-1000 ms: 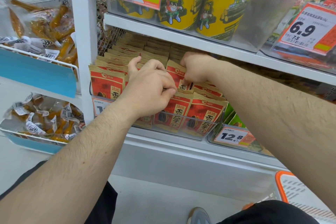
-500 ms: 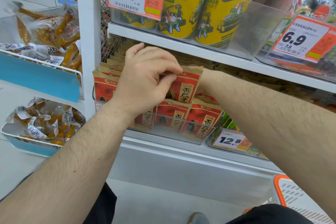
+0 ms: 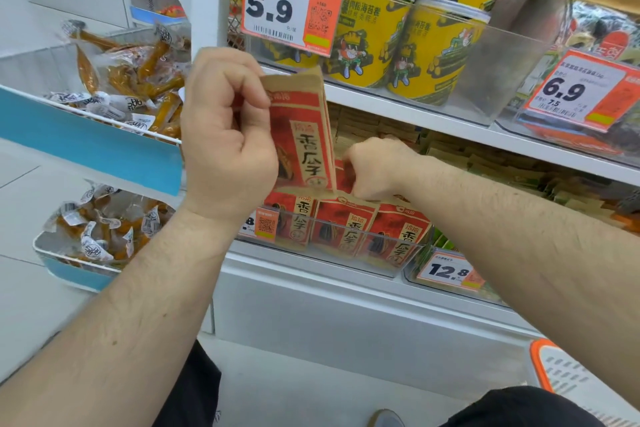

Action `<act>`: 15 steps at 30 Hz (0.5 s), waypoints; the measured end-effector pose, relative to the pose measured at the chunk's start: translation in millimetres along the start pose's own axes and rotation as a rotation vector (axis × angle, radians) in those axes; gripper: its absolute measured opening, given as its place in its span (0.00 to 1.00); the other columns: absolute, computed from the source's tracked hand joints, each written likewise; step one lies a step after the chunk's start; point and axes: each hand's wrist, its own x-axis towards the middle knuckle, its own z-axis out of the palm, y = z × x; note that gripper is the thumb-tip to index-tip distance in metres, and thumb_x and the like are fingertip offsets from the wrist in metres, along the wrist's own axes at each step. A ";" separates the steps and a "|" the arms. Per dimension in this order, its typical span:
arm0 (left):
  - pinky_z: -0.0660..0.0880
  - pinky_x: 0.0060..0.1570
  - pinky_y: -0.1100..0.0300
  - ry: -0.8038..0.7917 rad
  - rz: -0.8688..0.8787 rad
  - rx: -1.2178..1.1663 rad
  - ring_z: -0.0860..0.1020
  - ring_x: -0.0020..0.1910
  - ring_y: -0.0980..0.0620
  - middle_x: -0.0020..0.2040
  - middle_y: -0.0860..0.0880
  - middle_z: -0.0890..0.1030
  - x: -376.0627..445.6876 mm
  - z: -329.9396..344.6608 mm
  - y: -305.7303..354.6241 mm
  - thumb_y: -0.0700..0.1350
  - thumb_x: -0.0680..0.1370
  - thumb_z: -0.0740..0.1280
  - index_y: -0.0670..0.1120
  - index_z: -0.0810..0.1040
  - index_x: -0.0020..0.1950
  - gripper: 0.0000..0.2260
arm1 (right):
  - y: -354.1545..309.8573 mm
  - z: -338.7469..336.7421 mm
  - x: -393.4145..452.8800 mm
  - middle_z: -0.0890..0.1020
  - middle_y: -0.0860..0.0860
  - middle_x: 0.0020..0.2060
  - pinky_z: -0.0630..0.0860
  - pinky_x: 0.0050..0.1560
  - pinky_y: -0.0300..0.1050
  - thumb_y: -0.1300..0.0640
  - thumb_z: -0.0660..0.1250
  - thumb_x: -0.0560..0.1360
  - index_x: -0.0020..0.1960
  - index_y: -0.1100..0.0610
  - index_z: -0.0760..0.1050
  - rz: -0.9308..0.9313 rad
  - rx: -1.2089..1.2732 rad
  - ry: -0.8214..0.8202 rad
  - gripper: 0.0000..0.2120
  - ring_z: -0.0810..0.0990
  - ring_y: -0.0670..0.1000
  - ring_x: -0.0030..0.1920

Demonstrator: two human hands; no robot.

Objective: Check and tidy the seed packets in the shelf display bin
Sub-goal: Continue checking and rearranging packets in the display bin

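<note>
While our left hand [image 3: 225, 135] pinches a lifted seed packet [image 3: 304, 135] by its top edge, right hand [image 3: 377, 166] grips packets in the bin [image 3: 346, 246]; light, floppy pkts, hold by edge.

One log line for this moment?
left hand: holds lifted seed packet | right hand: among packets in bin, grip unclear

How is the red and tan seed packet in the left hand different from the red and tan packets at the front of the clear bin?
The lifted red and tan seed packet is pinched by the left hand above the clear plastic bin; the front-row red and tan packets stand inside it. The lifted packet shows unobstructed; the front-row packets sit behind the bin's wall. Both carry the same print.
</note>
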 end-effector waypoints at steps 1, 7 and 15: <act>0.67 0.49 0.60 -0.029 -0.007 0.005 0.70 0.47 0.55 0.47 0.54 0.69 -2.5 -1.3 1.0 0.23 0.72 0.57 0.42 0.67 0.43 0.14 | -2.1 0.0 1.2 0.80 0.50 0.37 0.79 0.41 0.47 0.53 0.65 0.68 0.47 0.54 0.76 0.002 -0.019 -0.014 0.09 0.79 0.53 0.38; 0.70 0.49 0.62 -0.264 -0.184 -0.021 0.73 0.46 0.53 0.46 0.54 0.72 -10.9 0.0 8.3 0.27 0.72 0.60 0.46 0.70 0.45 0.14 | 5.1 6.1 6.7 0.81 0.49 0.41 0.80 0.46 0.51 0.52 0.66 0.68 0.51 0.51 0.77 0.002 0.047 -0.019 0.13 0.80 0.53 0.42; 0.66 0.45 0.75 -0.649 -0.469 0.047 0.73 0.47 0.67 0.46 0.60 0.75 -29.1 9.4 9.0 0.30 0.75 0.64 0.59 0.71 0.42 0.21 | 15.6 -1.9 -40.2 0.79 0.40 0.37 0.68 0.36 0.27 0.60 0.66 0.74 0.43 0.48 0.80 0.016 0.595 0.448 0.08 0.76 0.40 0.38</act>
